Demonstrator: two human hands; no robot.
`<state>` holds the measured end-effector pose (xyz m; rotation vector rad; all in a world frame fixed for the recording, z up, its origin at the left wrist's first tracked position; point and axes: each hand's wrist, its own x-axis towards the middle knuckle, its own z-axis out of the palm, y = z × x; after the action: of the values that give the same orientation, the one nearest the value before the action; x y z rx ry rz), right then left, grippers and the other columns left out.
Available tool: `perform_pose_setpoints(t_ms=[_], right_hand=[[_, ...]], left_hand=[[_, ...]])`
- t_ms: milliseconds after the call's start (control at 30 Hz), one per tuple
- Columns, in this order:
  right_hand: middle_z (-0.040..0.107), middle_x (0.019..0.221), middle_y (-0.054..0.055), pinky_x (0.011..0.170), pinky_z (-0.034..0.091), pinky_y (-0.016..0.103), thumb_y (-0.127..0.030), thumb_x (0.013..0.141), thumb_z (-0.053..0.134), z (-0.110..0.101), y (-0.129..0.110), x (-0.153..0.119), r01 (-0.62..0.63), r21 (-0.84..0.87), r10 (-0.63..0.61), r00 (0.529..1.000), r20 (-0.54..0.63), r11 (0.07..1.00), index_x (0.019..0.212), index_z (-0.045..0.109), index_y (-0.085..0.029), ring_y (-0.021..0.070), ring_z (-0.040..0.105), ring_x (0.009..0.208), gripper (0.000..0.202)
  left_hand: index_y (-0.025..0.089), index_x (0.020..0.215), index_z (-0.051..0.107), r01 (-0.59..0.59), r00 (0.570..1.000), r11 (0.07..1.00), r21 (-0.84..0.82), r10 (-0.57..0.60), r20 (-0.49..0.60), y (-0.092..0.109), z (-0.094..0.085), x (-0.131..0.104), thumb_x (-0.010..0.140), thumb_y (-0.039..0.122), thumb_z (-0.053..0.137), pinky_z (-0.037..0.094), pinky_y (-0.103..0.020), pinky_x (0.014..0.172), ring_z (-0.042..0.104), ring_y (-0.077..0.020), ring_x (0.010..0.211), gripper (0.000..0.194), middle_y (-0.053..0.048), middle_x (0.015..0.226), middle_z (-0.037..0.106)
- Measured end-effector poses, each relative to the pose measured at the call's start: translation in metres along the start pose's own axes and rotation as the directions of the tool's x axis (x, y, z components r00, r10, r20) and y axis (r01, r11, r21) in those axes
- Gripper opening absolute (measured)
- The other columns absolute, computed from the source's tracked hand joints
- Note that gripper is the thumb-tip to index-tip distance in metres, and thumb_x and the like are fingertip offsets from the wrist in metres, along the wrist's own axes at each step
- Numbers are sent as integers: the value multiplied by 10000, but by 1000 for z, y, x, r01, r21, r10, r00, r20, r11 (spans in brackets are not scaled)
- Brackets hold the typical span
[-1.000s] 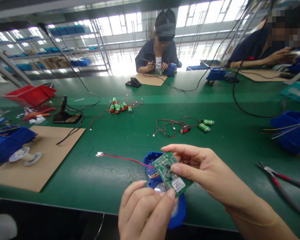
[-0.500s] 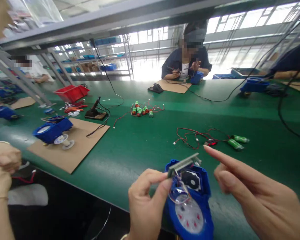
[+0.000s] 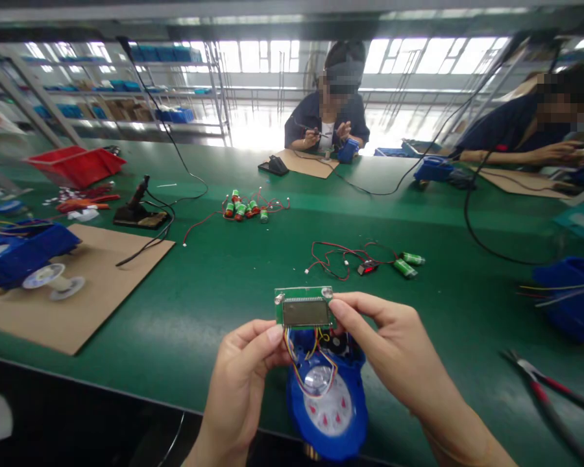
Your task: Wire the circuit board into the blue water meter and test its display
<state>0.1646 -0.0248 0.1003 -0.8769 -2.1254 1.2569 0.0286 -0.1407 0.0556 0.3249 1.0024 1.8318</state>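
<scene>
A green circuit board with a grey LCD screen (image 3: pixel 305 312) is held upright, its screen facing me. My left hand (image 3: pixel 250 363) pinches its lower left corner, and my right hand (image 3: pixel 384 331) grips its right edge. Coloured wires (image 3: pixel 292 373) run down from the board into a blue plastic meter housing (image 3: pixel 355 402). That housing stands open on the green table just below my hands. Inside it show a round white dial with red pointers (image 3: pixel 328 408) and a dark compartment behind, partly covered by the board and wires.
Green batteries with red and black leads (image 3: pixel 406 266) lie ahead, more batteries (image 3: pixel 243 207) farther back. Pliers (image 3: pixel 540 383) rest at right, near another blue housing (image 3: pixel 574 301). At left are cardboard (image 3: pixel 102 266), a wire spool (image 3: pixel 53 279) and a soldering iron stand (image 3: pixel 141 211). Co-workers (image 3: pixel 328 110) sit opposite.
My right hand, earlier pointing with its index finger away from the board, now holds its right edge. The board has turned its screen toward me. My view has swung to the right.
</scene>
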Motion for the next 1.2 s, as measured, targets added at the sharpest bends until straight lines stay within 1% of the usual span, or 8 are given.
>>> perform_pose_setpoints(t_ms=[100, 200, 267, 367, 500, 567, 833, 1200], right_hand=[[642, 607, 18, 506, 412, 245, -415, 907, 582, 2, -2, -2, -97, 69, 97, 995, 6, 993, 764, 746, -172, 149, 555, 556, 326], [619, 575, 15, 491, 394, 233, -433, 879, 594, 1, -2, -4, -177, 123, 177, 984, 16, 976, 775, 740, -153, 137, 537, 532, 332], [611, 562, 14, 496, 392, 233, -443, 872, 597, 1, -2, -5, -200, 132, 199, 980, 22, 971, 773, 736, -150, 137, 539, 532, 339], [603, 547, 12, 526, 401, 239, -433, 868, 592, 0, 0, -8, -195, 132, 194, 981, 21, 972, 699, 711, -152, 135, 537, 535, 349], [608, 543, 9, 559, 419, 243, -418, 868, 590, 0, 1, -13, -187, 152, 189, 982, 3, 970, 628, 672, -162, 135, 547, 543, 360], [607, 537, 7, 562, 421, 243, -418, 872, 590, 0, 2, -15, -182, 153, 185, 983, -3, 971, 596, 652, -169, 136, 552, 545, 377], [610, 537, -1, 562, 412, 241, -412, 890, 582, -1, 6, -19, -180, 168, 183, 983, -7, 969, 574, 622, -182, 134, 554, 543, 393], [614, 546, 2, 578, 409, 245, -415, 902, 565, -3, 9, -20, -200, 195, 199, 980, 26, 960, 557, 598, -183, 137, 554, 555, 417]], left_hand=[[107, 734, 752, 41, 999, 998, 40, -40, -13, 0, -2, -2, 716, 332, 852, 545, -191, 608, 615, -139, 629, 247, -85, 725, 703], [108, 735, 751, 65, 998, 996, 67, -65, -13, -1, -5, -5, 722, 343, 842, 550, -213, 601, 613, -153, 624, 252, -76, 686, 680], [110, 739, 751, 74, 997, 994, 81, -74, -5, -2, -5, -6, 728, 342, 836, 549, -215, 594, 613, -155, 618, 248, -75, 677, 677], [113, 728, 747, 79, 997, 993, 92, -80, 6, -1, -3, -8, 735, 334, 830, 540, -192, 578, 612, -141, 599, 237, -78, 677, 687], [122, 676, 736, 61, 997, 994, 89, -64, 31, -1, 1, -9, 736, 315, 825, 515, -146, 543, 602, -117, 570, 220, -54, 631, 671], [130, 665, 735, 55, 997, 994, 95, -59, 40, -2, 1, -10, 745, 311, 817, 515, -142, 541, 602, -114, 565, 214, -48, 624, 668], [130, 699, 741, 21, 998, 987, 161, -29, 50, -3, 0, -15, 809, 304, 757, 523, -158, 578, 608, -122, 587, 207, -57, 651, 674], [145, 701, 720, 8, 999, 979, 204, -16, 37, -5, 2, -16, 832, 297, 738, 521, -160, 574, 608, -122, 585, 202, -37, 643, 658]])
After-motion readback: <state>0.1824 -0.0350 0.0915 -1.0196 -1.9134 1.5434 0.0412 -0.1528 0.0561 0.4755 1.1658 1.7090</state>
